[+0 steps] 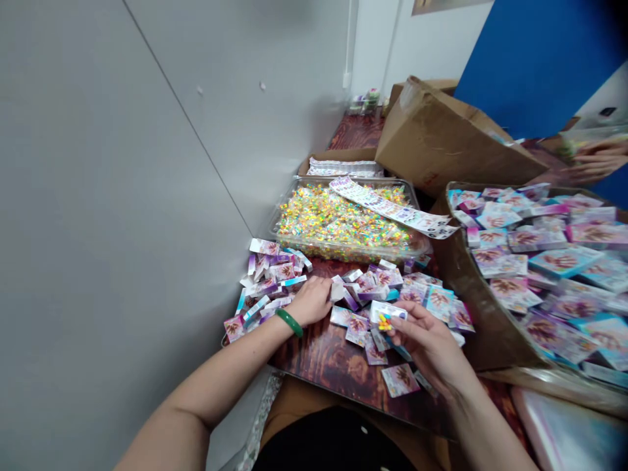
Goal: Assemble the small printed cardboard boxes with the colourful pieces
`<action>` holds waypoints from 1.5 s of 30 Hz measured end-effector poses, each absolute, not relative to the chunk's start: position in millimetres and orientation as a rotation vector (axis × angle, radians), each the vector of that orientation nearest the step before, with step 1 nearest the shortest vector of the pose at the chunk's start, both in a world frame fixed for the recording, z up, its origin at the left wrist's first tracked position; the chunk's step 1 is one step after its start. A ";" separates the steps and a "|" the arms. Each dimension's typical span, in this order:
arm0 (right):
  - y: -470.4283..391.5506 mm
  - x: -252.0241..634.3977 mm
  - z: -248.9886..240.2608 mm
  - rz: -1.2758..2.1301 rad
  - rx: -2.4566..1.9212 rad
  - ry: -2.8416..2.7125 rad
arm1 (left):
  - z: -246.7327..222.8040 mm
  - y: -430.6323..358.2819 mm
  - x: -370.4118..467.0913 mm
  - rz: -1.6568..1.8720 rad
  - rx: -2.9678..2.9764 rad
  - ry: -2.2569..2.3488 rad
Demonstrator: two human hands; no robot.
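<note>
My left hand, with a green bangle on the wrist, touches a small carton at the edge of the pile; its fingers are bent round the carton's end. My right hand pinches a white printed sheet together with a small packet of yellow and red pieces. Small printed boxes lie scattered around and between both hands. Behind them stands a clear tray full of colourful packets, with printed strips across it.
At the right, a big carton holds many small boxes. An open cardboard box tilts behind the tray. A grey wall borders the table on the left. Another person's hand shows at the far right.
</note>
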State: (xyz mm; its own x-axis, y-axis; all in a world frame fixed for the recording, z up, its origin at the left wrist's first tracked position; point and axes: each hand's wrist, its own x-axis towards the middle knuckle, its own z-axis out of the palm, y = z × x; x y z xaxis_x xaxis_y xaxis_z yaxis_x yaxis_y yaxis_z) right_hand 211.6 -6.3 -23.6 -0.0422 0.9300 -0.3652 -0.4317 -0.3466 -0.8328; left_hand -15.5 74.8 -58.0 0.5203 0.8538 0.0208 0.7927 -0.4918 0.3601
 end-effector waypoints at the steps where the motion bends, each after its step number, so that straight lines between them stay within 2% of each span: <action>1: -6.2 211.8 -23.2 1.574 -1.152 -0.666 | -57.6 73.3 -14.3 0.298 2.459 1.375; 6: -4.1 201.5 -21.0 1.269 -1.238 -0.855 | -39.3 55.0 -4.0 0.423 2.400 1.288; 12: -5.9 182.6 -29.1 0.504 -1.329 -1.441 | -24.7 35.8 14.9 0.611 2.166 1.240; 15: -7.0 183.4 -35.1 0.347 -1.297 -1.628 | -26.6 31.2 18.8 0.670 2.085 1.271; 23: 3.2 200.6 -12.2 0.668 -1.582 -1.696 | -34.4 24.2 23.7 0.695 2.237 1.279; 31: 17.9 211.2 1.6 0.821 -1.685 -1.672 | -38.7 21.6 25.9 0.700 2.261 1.289; 45: 27.7 226.6 7.4 1.278 -1.470 -1.256 | -33.2 27.1 19.9 0.567 2.398 1.115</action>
